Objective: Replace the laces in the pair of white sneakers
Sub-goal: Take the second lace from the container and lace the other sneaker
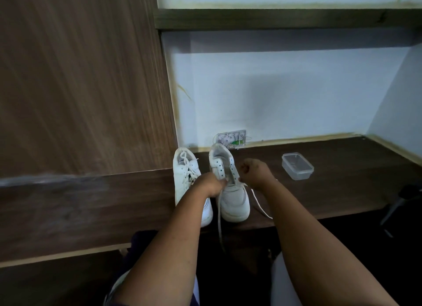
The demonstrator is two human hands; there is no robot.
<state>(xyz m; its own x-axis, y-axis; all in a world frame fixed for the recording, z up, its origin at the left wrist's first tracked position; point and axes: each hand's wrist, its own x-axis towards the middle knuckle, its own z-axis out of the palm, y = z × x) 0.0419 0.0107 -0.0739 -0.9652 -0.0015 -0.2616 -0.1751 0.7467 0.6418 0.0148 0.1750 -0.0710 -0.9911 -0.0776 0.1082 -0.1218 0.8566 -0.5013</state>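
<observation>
Two white sneakers stand side by side on the dark wooden desk, toes toward me. The left sneaker is laced. On the right sneaker the upper eyelets are bare and a white lace runs through the lowest ones. One end of that lace hangs over the desk's front edge; the other lies on the desk to the right. My left hand pinches the lace at the sneaker's left lower eyelets. My right hand is curled beside the sneaker's right eyelet row; whether it holds the lace is hidden.
A clear plastic container with a lid sits on the desk to the right of the shoes. A wall socket plate is behind them. A wooden panel rises at the left, a shelf overhead. A tripod leg shows at the right edge.
</observation>
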